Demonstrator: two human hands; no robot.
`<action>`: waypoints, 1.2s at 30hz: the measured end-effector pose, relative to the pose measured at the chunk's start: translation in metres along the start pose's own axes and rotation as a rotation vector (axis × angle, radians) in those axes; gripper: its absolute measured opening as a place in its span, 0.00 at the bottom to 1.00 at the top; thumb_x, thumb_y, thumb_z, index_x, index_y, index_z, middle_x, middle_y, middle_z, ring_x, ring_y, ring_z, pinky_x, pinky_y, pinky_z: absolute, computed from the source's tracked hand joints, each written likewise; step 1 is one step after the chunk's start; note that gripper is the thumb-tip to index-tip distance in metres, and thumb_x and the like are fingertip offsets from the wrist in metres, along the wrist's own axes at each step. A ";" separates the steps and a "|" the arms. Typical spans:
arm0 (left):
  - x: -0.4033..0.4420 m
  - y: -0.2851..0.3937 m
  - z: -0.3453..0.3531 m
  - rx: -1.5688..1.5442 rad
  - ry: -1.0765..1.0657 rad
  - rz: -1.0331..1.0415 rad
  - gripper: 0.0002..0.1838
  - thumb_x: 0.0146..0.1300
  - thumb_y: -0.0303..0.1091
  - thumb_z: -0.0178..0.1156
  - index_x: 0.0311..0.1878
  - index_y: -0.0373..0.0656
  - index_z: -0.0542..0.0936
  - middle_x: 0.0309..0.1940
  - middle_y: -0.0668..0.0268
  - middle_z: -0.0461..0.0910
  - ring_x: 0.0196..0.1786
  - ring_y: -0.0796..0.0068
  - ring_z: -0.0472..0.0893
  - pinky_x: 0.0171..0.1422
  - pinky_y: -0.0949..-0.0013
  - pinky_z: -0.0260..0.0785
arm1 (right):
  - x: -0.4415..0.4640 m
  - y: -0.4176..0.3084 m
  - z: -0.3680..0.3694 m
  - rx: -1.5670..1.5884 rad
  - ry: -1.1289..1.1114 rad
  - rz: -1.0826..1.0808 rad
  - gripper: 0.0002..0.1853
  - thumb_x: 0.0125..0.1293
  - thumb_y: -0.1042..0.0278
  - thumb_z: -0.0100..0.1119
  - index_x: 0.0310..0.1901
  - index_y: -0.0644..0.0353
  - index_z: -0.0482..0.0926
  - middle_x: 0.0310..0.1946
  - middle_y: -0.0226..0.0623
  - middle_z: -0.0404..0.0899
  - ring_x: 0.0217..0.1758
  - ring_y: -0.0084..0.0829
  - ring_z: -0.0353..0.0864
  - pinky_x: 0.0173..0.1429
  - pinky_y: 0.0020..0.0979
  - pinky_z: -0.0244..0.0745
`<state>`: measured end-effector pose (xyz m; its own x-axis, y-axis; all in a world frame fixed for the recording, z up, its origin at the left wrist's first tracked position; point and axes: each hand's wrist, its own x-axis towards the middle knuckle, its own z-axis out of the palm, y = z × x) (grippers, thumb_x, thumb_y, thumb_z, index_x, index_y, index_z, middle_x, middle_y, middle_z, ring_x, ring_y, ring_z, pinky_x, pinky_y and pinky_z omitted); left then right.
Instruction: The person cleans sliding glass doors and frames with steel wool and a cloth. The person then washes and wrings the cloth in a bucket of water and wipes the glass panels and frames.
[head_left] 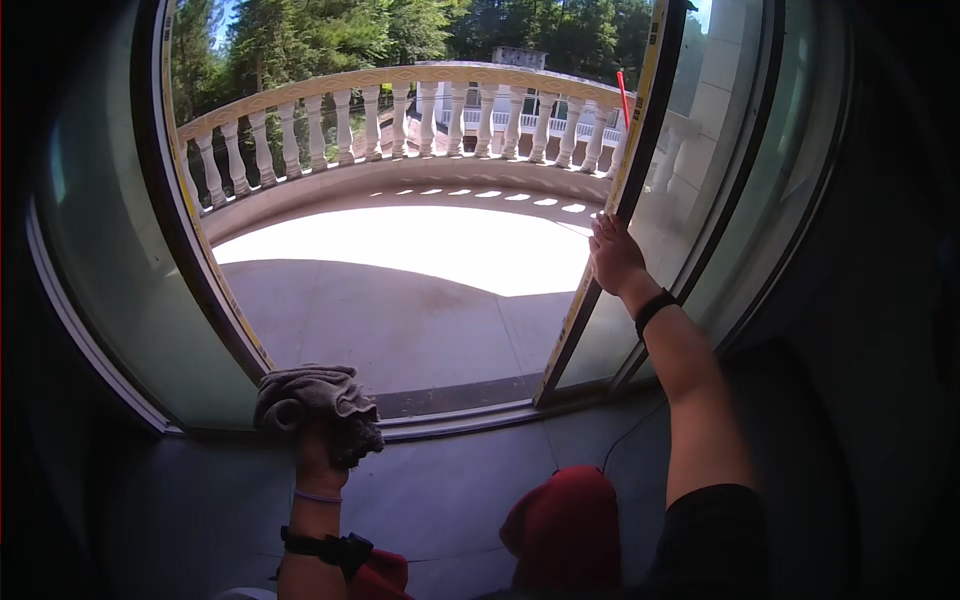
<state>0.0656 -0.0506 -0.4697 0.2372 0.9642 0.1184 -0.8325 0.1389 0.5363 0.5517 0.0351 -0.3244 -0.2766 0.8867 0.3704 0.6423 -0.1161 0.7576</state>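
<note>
My left hand is closed on a bunched grey cloth, low at the left, near the bottom of the left glass door panel. The cloth hides most of its fingers. Further up on the right, my right hand grips the upright edge of the sliding glass door, its fingers against the frame. Yellow tape with dark marks runs along this edge and along the left door edge. Between the two edges the doorway stands open onto a balcony.
A floor track crosses the doorway's foot. Outside, the tiled balcony floor is partly in bright sun, ringed by a curved balustrade. A thin red strip shows by the right door edge. A thin cord lies on the indoor floor near my knee.
</note>
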 end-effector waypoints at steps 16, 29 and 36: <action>0.011 -0.002 -0.024 0.011 -0.021 -0.048 0.21 0.66 0.46 0.53 0.52 0.37 0.71 0.39 0.62 0.74 0.42 0.67 0.75 0.51 0.63 0.70 | -0.054 0.032 0.037 -0.197 -0.544 0.341 0.27 0.70 0.60 0.30 0.70 0.55 0.53 0.74 0.30 0.43 0.77 0.32 0.37 0.77 0.42 0.32; 0.023 -0.004 -0.048 0.069 -0.088 -0.088 0.23 0.65 0.54 0.49 0.43 0.40 0.74 0.30 0.64 0.75 0.26 0.73 0.75 0.22 0.72 0.68 | -0.067 0.057 0.055 0.537 -0.352 0.781 0.23 0.70 0.68 0.33 0.65 0.61 0.60 0.69 0.43 0.54 0.73 0.39 0.49 0.75 0.34 0.46; 0.041 -0.035 -0.079 -0.003 0.045 -0.066 0.19 0.67 0.47 0.51 0.51 0.42 0.73 0.42 0.62 0.78 0.43 0.67 0.80 0.47 0.62 0.77 | -0.105 0.109 0.213 -0.026 -0.408 0.591 0.27 0.69 0.66 0.36 0.68 0.67 0.53 0.69 0.51 0.52 0.73 0.42 0.51 0.76 0.38 0.43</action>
<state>0.0654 0.0023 -0.5497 0.2686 0.9622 0.0449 -0.8173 0.2030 0.5392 0.8031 0.0248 -0.3953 0.4048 0.7684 0.4956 0.5836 -0.6344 0.5070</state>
